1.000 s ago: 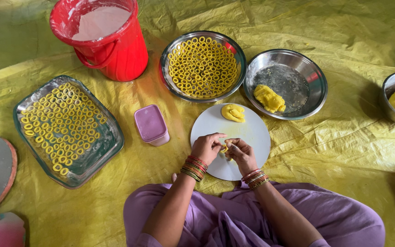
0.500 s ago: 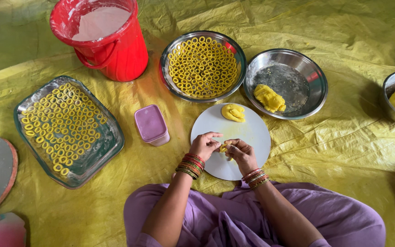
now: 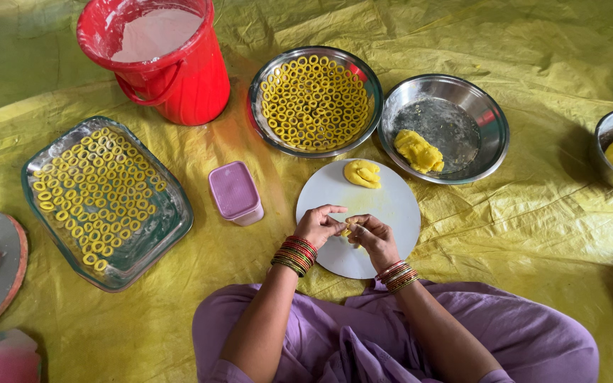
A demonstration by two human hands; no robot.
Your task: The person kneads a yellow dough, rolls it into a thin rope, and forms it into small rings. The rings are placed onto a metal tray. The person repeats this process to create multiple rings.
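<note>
Both hands pinched on a small piece of dough, lower centre of the frame.

I see the round board (image 3: 391,206) under my left hand (image 3: 318,225) and right hand (image 3: 372,232); fingertips grip the dough piece (image 3: 348,230), which I judge soft, light and easily squashed, best held gently at its ends.

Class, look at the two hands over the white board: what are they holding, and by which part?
A small dough piece, pinched between the fingertips of left hand and right hand; which part is hidden.
</note>
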